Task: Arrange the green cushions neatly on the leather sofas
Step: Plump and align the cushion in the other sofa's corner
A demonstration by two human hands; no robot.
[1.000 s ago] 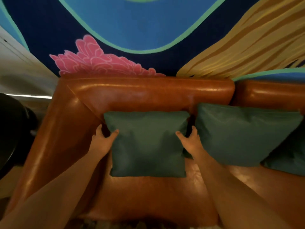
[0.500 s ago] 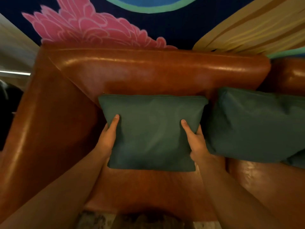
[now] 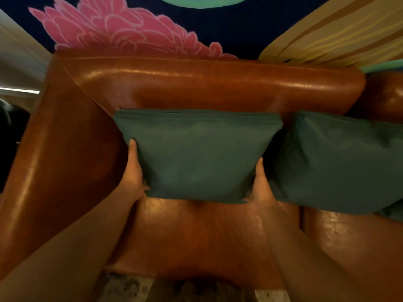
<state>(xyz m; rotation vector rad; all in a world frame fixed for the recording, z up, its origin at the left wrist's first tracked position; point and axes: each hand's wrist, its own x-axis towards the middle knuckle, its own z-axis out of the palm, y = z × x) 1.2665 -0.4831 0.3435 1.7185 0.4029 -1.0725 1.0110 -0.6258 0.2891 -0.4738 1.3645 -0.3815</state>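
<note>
- Painted mural (image 3: 113,29) up top, brown leather sofa (image 3: 196,83) below.
- Fingers straight, left hand (image 3: 133,171) and right hand (image 3: 260,184) press the centre green cushion (image 3: 196,153) from both sides.
- Just right of it, a second cushion (image 3: 338,162).

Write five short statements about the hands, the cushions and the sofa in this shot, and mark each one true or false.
1. The left hand and the right hand each press on a side of the same green cushion. True.
2. That cushion lies flat on the seat. False: it stands upright against the backrest.
3. A second green cushion sits to its right. True.
4. The leather is black. False: the sofa is orange-brown.
5. Only plain white shows above the backrest. False: a colourful mural with a pink shape is there.
</note>
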